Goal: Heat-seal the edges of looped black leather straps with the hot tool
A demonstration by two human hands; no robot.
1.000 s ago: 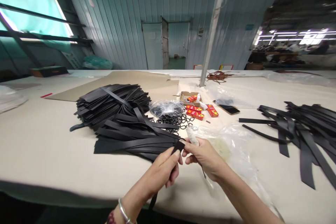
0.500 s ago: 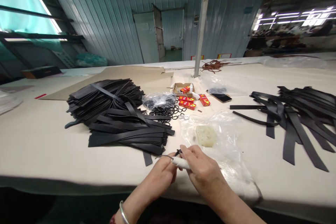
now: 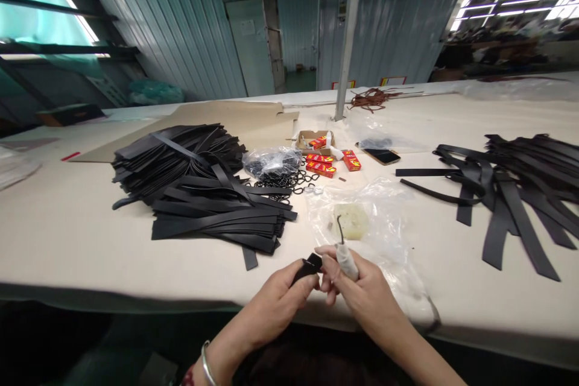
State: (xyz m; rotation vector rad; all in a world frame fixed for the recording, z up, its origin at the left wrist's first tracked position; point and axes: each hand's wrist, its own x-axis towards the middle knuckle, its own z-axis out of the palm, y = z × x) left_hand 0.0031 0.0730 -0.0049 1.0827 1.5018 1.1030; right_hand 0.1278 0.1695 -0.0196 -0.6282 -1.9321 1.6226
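Note:
My left hand (image 3: 278,300) pinches the folded end of a black strap (image 3: 308,268) above the table's near edge. My right hand (image 3: 362,288) grips a small white-handled hook tool (image 3: 344,251), its thin dark tip pointing up, and its fingertips touch the strap end. A big pile of black straps (image 3: 199,193) lies just left and beyond the hands. A second spread of black straps (image 3: 511,187) lies at the right.
A clear plastic sheet (image 3: 389,235) with a pale yellow block (image 3: 351,221) lies right of the hands. Behind are black rings (image 3: 289,182), a bag of rings (image 3: 270,161), red boxes (image 3: 332,164), a phone (image 3: 382,156), cardboard (image 3: 199,123) and a metal post (image 3: 347,36).
The hook tool has swung from lying sideways across the hands to pointing upward. The strap end now shows in my left fingers. The view has shifted slightly.

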